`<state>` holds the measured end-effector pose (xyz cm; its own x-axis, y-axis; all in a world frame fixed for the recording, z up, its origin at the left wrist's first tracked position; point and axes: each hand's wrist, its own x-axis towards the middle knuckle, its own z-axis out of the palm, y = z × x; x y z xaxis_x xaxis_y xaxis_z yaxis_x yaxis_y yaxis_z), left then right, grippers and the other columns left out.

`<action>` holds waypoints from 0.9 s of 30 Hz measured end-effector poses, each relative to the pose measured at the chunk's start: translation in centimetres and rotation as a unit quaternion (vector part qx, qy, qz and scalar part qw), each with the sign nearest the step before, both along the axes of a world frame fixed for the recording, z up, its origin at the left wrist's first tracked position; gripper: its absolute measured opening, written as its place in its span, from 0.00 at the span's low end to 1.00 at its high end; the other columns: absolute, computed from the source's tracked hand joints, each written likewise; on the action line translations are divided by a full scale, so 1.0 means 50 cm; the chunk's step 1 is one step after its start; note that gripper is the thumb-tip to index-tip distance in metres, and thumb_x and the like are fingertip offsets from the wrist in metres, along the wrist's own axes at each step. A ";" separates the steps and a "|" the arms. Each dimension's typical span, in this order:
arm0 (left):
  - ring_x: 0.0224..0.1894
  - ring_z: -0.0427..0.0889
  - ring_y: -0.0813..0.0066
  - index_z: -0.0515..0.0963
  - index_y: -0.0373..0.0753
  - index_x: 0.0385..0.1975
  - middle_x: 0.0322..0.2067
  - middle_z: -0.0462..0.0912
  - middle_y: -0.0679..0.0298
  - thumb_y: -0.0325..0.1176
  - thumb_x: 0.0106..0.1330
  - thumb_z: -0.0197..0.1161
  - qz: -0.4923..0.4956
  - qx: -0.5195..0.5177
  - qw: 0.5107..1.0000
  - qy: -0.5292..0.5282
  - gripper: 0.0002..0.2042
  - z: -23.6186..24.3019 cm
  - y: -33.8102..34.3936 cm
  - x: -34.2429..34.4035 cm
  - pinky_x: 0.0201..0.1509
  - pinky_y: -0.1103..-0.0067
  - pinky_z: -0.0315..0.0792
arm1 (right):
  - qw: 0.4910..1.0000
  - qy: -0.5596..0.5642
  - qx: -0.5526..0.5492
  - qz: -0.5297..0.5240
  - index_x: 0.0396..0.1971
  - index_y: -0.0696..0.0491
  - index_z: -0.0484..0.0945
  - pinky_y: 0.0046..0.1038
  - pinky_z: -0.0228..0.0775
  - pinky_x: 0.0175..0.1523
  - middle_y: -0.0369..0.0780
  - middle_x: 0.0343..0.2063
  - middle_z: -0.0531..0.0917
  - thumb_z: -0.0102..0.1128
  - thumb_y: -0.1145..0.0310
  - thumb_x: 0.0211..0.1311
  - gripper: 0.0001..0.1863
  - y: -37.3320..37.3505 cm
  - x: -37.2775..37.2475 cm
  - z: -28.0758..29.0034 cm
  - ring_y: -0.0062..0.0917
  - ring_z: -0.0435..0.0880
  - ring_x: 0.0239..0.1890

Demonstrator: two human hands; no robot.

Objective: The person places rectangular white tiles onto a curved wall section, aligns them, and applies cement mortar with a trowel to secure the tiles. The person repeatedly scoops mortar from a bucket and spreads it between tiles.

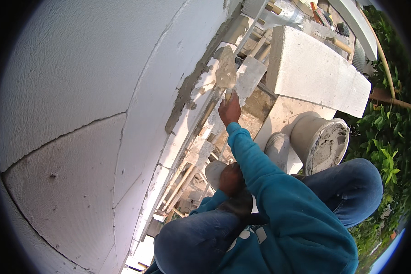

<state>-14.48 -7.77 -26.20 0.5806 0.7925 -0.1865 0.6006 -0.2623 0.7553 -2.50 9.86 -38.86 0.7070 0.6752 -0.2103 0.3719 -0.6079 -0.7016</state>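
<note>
Pale, rough-faced wall blocks point(77, 68) fill the left of the frame, crossed by dark and light joints, and a grey mortar strip point(185, 98) runs along their right edge toward the upper middle. Near the lower middle, your left hand point(231, 179) rests by a pale rounded thing point(213, 174), perhaps a shoe toe; its fingers are too shadowed to show whether they grip anything. Above it, at upper centre, lies your trowel point(226, 68), blade pointing up the frame and coated in grey mortar, just right of the wall's edge. Your right hand point(229, 109) is closed around its handle point(228, 94). Expect a stiff, fairly light tool, made nose-heavy by its wet load, which may slide off if the blade tips; hold the handle close to the blade and keep it level. Farther right, a large white block point(317, 71) looks bulky and likely to chip at its corners. Below it sits a mortar-crusted bucket point(313, 141), with green leaves point(388, 141) at the far right.
</note>
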 end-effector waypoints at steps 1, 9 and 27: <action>0.35 0.80 0.54 0.79 0.36 0.35 0.34 0.79 0.55 0.33 0.49 0.67 -0.009 -0.024 1.000 -0.006 0.14 0.002 0.006 0.005 0.37 0.63 0.74 | 1.000 -0.022 0.011 0.000 0.65 0.55 0.62 0.44 0.72 0.55 0.52 0.54 0.74 0.61 0.70 0.59 0.33 0.022 0.020 -0.042 0.50 0.78 0.52; 0.34 0.79 0.54 0.78 0.37 0.38 0.32 0.79 0.55 0.35 0.50 0.66 -0.039 -0.023 0.998 -0.047 0.15 -0.009 0.020 0.014 0.39 0.63 0.74 | 0.981 0.121 -0.139 0.053 0.59 0.56 0.59 0.48 0.70 0.55 0.56 0.55 0.71 0.56 0.70 0.59 0.29 0.037 0.044 -0.102 0.54 0.77 0.51; 0.33 0.80 0.57 0.78 0.42 0.31 0.31 0.79 0.59 0.37 0.55 0.66 -0.066 0.050 0.996 -0.014 0.08 -0.018 0.023 0.010 0.39 0.64 0.73 | 0.754 0.104 -0.227 0.608 0.30 0.63 0.76 0.34 0.78 0.31 0.44 0.21 0.81 0.55 0.65 0.61 0.14 0.015 0.235 0.516 0.32 0.84 0.25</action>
<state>-13.98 -6.62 -27.08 0.6857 0.7220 -0.0930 0.5341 -0.4122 0.7381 9.23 10.63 -13.03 -0.4573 0.6223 -0.6353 0.7577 -0.1015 -0.6447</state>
